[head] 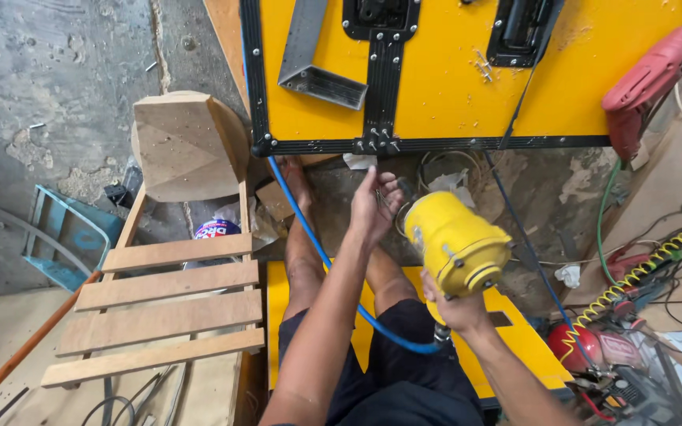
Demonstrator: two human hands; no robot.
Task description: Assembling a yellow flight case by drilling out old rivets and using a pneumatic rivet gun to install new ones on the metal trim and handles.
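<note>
Item: yellow pneumatic tool (458, 244), cylindrical body with a rounded rear cap. It is sitting in the right hand (458, 309), which is gripping it from below by the handle, fingers closed around the grip; the barrel is pointing away from the person toward the lower edge of the case. A blue air hose (321, 256) is running from the base of the handle, looping across the person's lap and trailing up past the bare foot to the case's corner.

Item: left hand (374, 207). It is reaching forward just beside the tool's nose, fingers loosely curled and partly open; small fasteners may be lying in the palm, but this is too small to tell.

Item: yellow flight case (436, 87), black metal edging with riveted corners, recessed black latches. It is standing directly ahead of both hands. A grey metal angle bracket (309, 59) is lying on its face.

Item: wooden slatted frame (163, 304), lying to the person's left. A red power drill (645, 83) is resting at the case's right end. A yellow coiled hose (641, 276) is stretching across the right side, above a red compressor tank (574, 347).
</note>
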